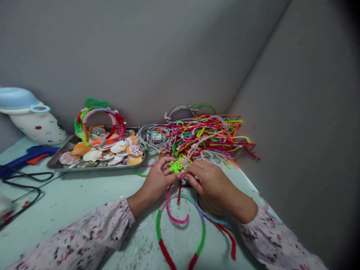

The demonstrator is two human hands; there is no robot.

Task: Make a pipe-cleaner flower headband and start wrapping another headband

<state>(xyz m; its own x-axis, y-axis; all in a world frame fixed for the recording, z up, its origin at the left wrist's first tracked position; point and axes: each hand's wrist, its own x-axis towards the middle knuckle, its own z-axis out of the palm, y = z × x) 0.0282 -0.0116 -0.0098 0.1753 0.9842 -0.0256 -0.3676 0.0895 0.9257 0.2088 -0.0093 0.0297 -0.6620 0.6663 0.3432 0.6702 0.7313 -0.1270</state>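
Observation:
Between my hands is a bright green flower (176,167) bent from pipe cleaner, with several looped petals. My left hand (159,176) is closed, pinching the flower at its edge between thumb and fingers. My right hand (206,180) is closed too, its thumb and fingertips pinched just right of the flower at a pipe cleaner, mostly hidden by the fingers. A pink pipe cleaner (171,213) hangs in a curl below the fingertips, beside a short red one (179,193). Under the hands lies a headband (158,225) wrapped in green, red, pink and purple.
Behind my hands lies a heap of coloured pipe cleaners (202,135) beside coiled grey wire (143,137). At left, a metal tray (92,168) holds shells and wrapped headbands (84,127). A blue glue gun (17,163) with a black cord and a white tumbler (36,123) stand farther left.

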